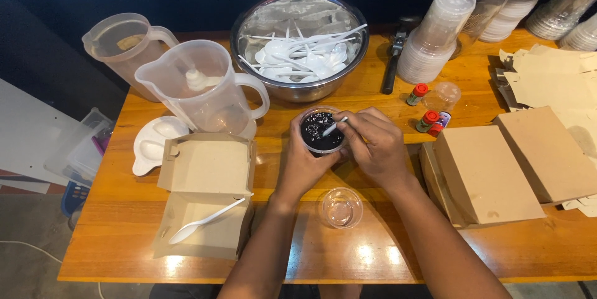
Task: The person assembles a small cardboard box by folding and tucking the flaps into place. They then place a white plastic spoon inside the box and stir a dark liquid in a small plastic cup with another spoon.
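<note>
Stirring: you are working a small white plastic spoon through the dark contents of a small clear cup, so the step in hand looks like mixing or scooping inside that cup.
Nearest you: an empty clear cup stands on the desk between your forearms, just short of your hands.
Left hand: your left hand wraps the dark-filled cup from below and from the left, fingers clenched around its wall, holding it just above or on the desk; which, you cannot tell.
Right hand: your right hand pinches the spoon handle, fingers closed on it, the bowl end dipped into the cup.
Left side: an open cardboard box lies with a white spoon across its lower half.
Right side: folded cardboard boxes are stacked, with small red-capped bottles near them.
Farther back: two clear jugs and a steel bowl of white spoons.
Next move, as a judgement: keep the cup steady and upright; lifting the spoon calls for a slow draw so nothing dark drips on the desk.
</note>
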